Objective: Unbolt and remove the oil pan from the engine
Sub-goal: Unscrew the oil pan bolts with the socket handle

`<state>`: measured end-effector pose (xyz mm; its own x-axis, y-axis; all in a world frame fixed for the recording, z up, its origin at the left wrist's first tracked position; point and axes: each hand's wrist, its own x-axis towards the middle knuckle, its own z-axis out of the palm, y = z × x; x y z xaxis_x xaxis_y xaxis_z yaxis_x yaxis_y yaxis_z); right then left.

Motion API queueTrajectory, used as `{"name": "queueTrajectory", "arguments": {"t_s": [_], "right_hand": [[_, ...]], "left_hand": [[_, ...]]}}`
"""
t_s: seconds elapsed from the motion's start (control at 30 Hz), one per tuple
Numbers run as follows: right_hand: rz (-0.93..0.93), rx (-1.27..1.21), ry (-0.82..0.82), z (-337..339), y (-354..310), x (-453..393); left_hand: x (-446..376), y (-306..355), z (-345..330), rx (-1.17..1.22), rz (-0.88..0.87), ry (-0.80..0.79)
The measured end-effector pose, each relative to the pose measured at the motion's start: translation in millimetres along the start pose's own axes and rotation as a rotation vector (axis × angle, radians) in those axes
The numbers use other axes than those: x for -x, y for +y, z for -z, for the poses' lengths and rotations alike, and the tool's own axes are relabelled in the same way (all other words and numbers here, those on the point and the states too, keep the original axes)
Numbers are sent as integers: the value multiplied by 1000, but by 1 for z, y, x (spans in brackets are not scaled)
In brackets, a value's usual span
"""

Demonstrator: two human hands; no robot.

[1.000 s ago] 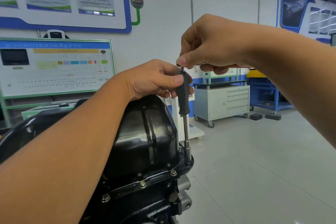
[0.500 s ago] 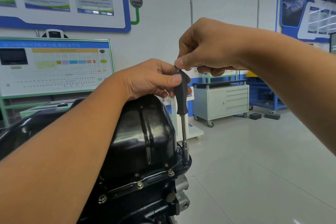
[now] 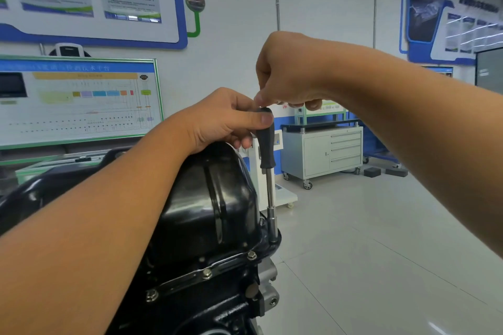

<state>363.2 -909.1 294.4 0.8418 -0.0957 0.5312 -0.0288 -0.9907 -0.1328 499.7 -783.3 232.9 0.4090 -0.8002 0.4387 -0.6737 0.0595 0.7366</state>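
Left hand wrapped round black-handled steel nut driver, thumb across the grip. Right hand pinching its top from above. Socket down on glossy black oil pan flange, far corner.

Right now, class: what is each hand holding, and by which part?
Both hands hold the socket driver. The left hand grips the top of its black handle; the right hand pinches the handle's very end from above.
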Motion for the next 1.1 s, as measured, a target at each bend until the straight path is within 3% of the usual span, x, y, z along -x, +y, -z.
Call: {"name": "queueTrajectory", "arguments": {"t_s": [0.27,0.47,0.77,1.0,1.1], "right_hand": [[-29,98,12,-6,-12,-9],[9,-11,-99,15,-3,-6],[108,-113,-132,18,10,2],[139,-517,-151,0,40,12],[112,-386,-142,4,31,10]], "left_hand": [[-1,-3,0,-6,4,71],[1,-1,3,10,-2,-48],[5,2,6,29,-17,-153],[4,3,6,2,-21,-180],[3,2,5,16,-27,-153]]}}
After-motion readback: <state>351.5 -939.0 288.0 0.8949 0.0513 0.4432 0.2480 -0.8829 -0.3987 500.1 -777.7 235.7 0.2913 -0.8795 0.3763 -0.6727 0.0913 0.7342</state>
